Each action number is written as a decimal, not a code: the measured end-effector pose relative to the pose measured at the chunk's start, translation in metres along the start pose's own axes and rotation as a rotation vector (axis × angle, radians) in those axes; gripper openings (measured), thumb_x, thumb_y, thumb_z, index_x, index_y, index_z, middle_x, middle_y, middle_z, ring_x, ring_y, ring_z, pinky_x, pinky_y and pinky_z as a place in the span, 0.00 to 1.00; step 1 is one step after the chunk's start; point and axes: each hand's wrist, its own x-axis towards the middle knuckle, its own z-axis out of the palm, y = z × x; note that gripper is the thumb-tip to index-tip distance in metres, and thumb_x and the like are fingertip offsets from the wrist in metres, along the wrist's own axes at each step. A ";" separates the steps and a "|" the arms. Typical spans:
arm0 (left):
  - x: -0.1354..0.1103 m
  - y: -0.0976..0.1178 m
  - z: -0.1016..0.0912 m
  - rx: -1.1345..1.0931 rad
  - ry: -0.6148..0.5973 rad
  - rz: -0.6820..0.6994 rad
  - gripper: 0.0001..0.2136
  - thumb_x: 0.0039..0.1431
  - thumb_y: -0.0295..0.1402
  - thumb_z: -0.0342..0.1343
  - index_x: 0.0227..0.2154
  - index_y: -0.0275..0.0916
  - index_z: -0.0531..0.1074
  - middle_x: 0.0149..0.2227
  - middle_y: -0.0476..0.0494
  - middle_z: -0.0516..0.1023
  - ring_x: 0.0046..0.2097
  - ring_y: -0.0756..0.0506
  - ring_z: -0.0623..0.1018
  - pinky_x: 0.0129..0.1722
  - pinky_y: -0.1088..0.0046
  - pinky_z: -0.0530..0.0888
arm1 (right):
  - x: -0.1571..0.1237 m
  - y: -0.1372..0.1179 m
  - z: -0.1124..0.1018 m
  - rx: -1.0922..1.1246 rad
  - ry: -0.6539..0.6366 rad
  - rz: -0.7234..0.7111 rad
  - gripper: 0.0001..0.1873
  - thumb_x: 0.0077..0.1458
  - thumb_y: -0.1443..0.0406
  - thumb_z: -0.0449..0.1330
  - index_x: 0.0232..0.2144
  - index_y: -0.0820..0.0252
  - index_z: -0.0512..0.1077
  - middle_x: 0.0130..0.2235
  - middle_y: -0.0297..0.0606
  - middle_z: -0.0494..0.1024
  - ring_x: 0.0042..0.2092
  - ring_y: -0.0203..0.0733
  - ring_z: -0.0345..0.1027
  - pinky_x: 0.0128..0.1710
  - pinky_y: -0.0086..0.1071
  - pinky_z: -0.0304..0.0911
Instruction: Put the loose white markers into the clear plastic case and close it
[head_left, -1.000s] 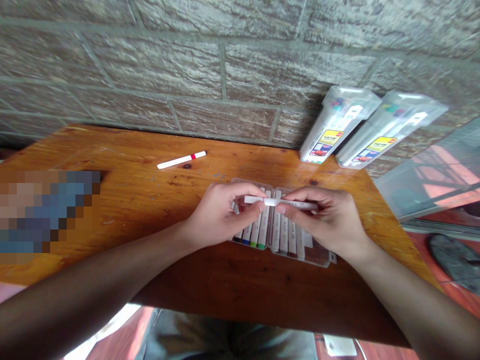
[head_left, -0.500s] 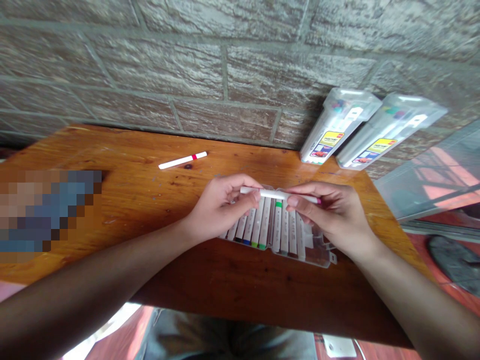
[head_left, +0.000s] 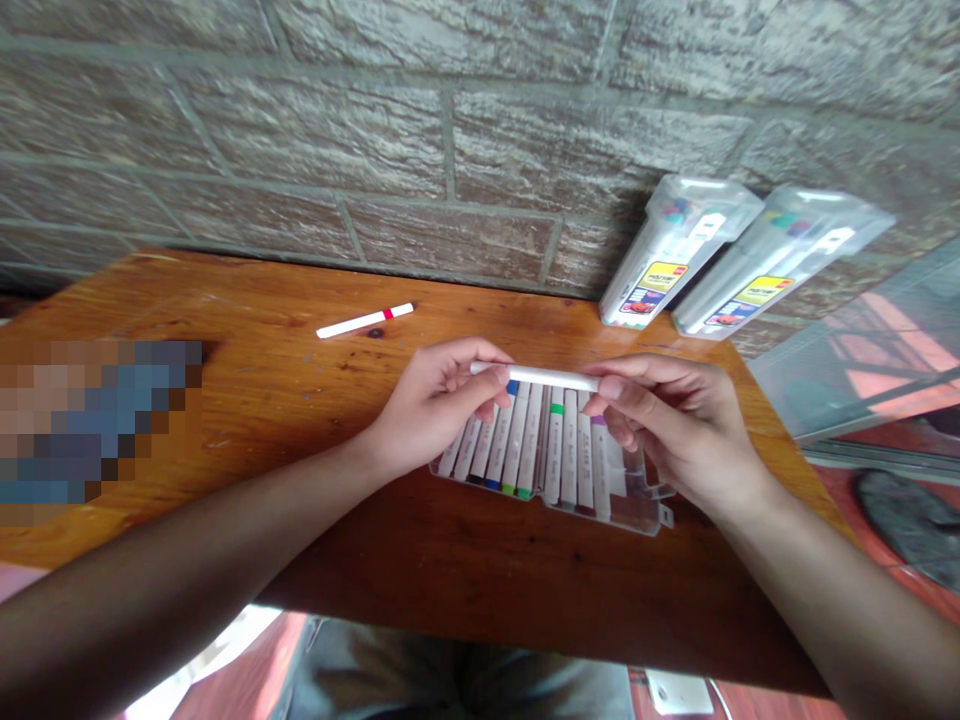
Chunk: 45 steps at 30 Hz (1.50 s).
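Left hand: your left hand (head_left: 435,410) pinches the left end of the white marker (head_left: 541,377) between thumb and fingertips, and the remaining fingers curl in beneath it.
Right hand: your right hand (head_left: 675,430) is closed on the marker's right end, thumb against the barrel. That end is hidden inside your fingers, so its cap colour cannot be told.
White marker: it lies level between your two hands, running from 9 o'clock to 3 o'clock. It is raised above the open case and clear of the pens inside.
Open case: the clear plastic case (head_left: 652,510) lies flat on the desk at 6 o'clock of the held marker, directly below your hands.
Pens: white-barrelled pens (head_left: 559,450) fill the case side by side, each pointing from 12 to 6 o'clock. Blue, green and purple marks show on some.
Loose marker: a white pen with a red band (head_left: 365,320) lies alone on the desk at 10 o'clock of your left hand, well apart from the case.
Closed boxes: the near box (head_left: 679,250) and the far box (head_left: 780,258) sit at 1 o'clock of your right hand. They are just beside each other and tilted back against the brick wall (head_left: 450,150), labels facing you.
Desk: the wooden desk (head_left: 225,330) has its far edge against the wall.
Left edge: a pixelated patch (head_left: 97,420) covers the desk at 9 o'clock, and what lies there cannot be told.
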 end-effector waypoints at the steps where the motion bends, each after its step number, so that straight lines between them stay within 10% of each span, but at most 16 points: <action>1: 0.000 0.001 0.000 -0.005 0.005 -0.005 0.12 0.59 0.40 0.68 0.35 0.35 0.78 0.26 0.47 0.81 0.24 0.51 0.75 0.25 0.77 0.71 | 0.000 0.000 0.000 0.015 -0.002 -0.004 0.07 0.59 0.61 0.74 0.41 0.52 0.87 0.30 0.36 0.85 0.21 0.31 0.64 0.18 0.28 0.59; 45: -0.001 0.000 0.000 0.004 0.014 0.062 0.09 0.62 0.36 0.64 0.34 0.35 0.77 0.25 0.48 0.80 0.24 0.52 0.76 0.26 0.78 0.71 | 0.001 -0.003 -0.002 0.053 -0.035 -0.013 0.06 0.58 0.65 0.73 0.40 0.55 0.87 0.30 0.40 0.87 0.21 0.31 0.70 0.19 0.25 0.65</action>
